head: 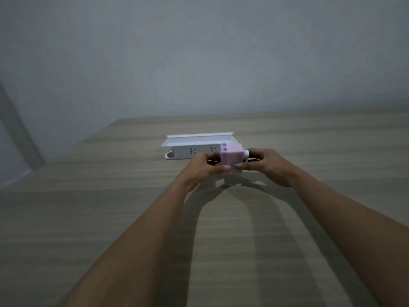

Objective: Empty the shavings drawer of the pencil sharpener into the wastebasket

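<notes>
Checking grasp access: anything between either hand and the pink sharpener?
No. Both the left hand and right hand already grip the pink pencil sharpener directly. The white power strip lies behind it. The wastebasket isn't in view.

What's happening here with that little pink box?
A person is holding a small pink pencil sharpener between both hands, just above a wooden table. The left hand grips its near left side and the right hand its right side, by the crank end. Behind it lies a white power strip in a white holder. The shavings drawer does not look pulled out yet, and no wastebasket is in view.
</notes>
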`<control>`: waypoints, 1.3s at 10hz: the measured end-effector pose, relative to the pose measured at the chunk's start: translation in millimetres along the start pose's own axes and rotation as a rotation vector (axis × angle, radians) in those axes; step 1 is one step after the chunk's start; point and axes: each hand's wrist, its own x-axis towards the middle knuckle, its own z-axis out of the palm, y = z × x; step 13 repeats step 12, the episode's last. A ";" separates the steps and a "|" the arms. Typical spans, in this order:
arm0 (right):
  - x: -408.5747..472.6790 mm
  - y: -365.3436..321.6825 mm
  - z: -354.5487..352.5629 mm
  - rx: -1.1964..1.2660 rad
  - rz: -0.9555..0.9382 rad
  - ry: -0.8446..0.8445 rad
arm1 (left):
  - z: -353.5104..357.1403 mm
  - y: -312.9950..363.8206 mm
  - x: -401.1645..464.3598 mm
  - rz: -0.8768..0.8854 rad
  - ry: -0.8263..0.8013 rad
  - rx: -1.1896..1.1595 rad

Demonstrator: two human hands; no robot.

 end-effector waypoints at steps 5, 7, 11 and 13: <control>91.7 58.3 -3.4 0.102 0.006 -0.008 | -29.5 -44.9 71.7 -0.051 0.054 0.084; 95.3 65.7 -2.2 0.097 0.016 0.008 | -28.1 -48.3 77.7 -0.080 0.041 0.090; 88.6 50.9 5.7 0.001 0.069 0.059 | -23.6 -45.5 75.5 -0.123 0.049 0.104; 80.3 38.4 2.8 -0.100 0.126 0.132 | -25.0 -41.9 64.7 -0.135 0.084 0.160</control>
